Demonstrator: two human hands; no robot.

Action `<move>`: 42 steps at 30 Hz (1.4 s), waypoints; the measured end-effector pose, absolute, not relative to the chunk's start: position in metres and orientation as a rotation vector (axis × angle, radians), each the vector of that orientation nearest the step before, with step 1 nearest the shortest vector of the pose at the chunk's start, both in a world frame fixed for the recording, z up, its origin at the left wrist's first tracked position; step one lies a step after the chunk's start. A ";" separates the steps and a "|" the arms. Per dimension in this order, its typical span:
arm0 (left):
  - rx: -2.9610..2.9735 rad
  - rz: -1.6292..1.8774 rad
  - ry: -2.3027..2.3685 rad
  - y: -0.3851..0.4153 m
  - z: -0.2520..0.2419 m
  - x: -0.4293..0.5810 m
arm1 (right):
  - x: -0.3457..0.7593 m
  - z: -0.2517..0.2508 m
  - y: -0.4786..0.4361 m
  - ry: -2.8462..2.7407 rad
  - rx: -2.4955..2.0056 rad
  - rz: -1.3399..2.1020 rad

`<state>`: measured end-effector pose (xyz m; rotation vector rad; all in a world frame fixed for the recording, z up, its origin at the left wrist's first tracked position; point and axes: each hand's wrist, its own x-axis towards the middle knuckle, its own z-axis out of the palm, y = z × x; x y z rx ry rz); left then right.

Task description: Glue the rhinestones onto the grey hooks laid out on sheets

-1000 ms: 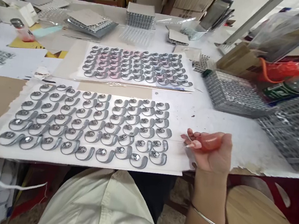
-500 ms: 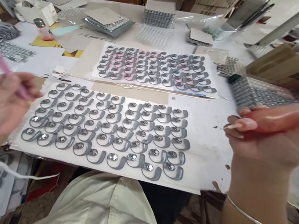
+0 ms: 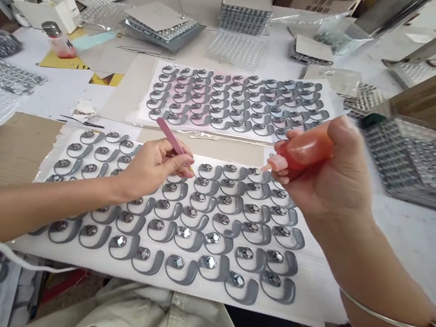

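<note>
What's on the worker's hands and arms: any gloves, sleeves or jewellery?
The left hand and right hand are bare, without gloves, and the forearms show no sleeves. A thin silver bangle circles the right forearm; none shows on the left. A cream garment covers the lap.

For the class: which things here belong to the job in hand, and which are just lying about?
Job: left hand, slim pink stick, right hand, orange plastic squeeze bottle, grey curved pieces, white paper sheet.

Lying about: stacked silver trays, small capped bottle, clear plastic tray.
</note>
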<state>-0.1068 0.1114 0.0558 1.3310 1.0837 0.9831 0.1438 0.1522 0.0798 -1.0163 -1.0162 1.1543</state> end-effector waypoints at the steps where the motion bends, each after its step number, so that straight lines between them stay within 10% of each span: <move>1: 1.345 0.989 1.080 0.113 0.051 -0.107 | 0.141 0.080 0.154 -1.015 -1.028 1.194; 42: 2.941 1.004 0.600 0.080 0.019 -0.106 | 0.087 0.044 0.122 -1.634 -1.050 0.728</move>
